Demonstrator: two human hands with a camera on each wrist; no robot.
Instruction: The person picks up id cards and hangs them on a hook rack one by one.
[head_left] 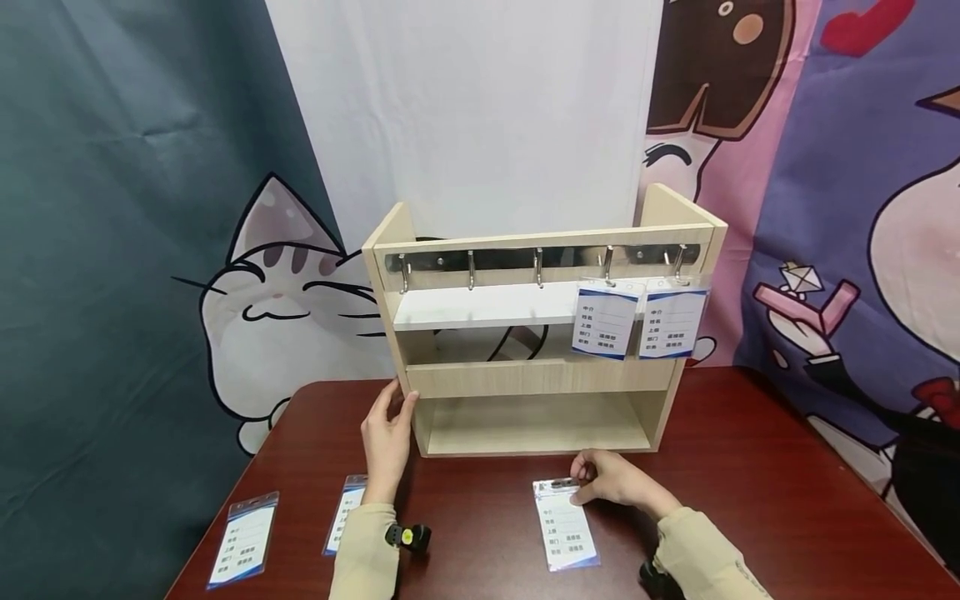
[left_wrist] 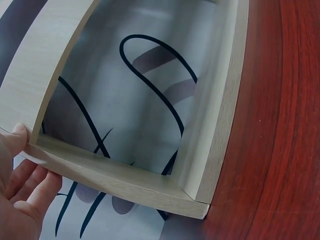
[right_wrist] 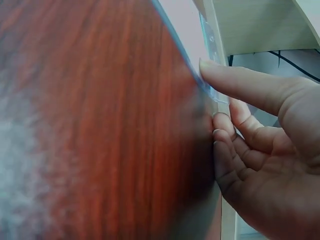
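Observation:
At the front left edge of a light wooden shelf rack [head_left: 525,379], my left hand [head_left: 387,442] grips the side board, thumb on the front face and fingers round the outer side. The left wrist view shows this hold, with the thumb [left_wrist: 19,135] near a joint of the boards. My right hand [head_left: 618,481] pinches the top right corner of a clear-sleeved name badge [head_left: 564,529] in front of the rack. In the right wrist view the thumb lies on the badge [right_wrist: 187,37], and its other fingers curl beneath the edge.
Two badges hang from the right-hand hooks of a metal hook strip [head_left: 504,257]; the other hooks are bare. On the red-brown table [head_left: 465,533] lie a badge [head_left: 243,540] at far left and another badge [head_left: 345,512] partly behind my left forearm. Printed curtains stand behind.

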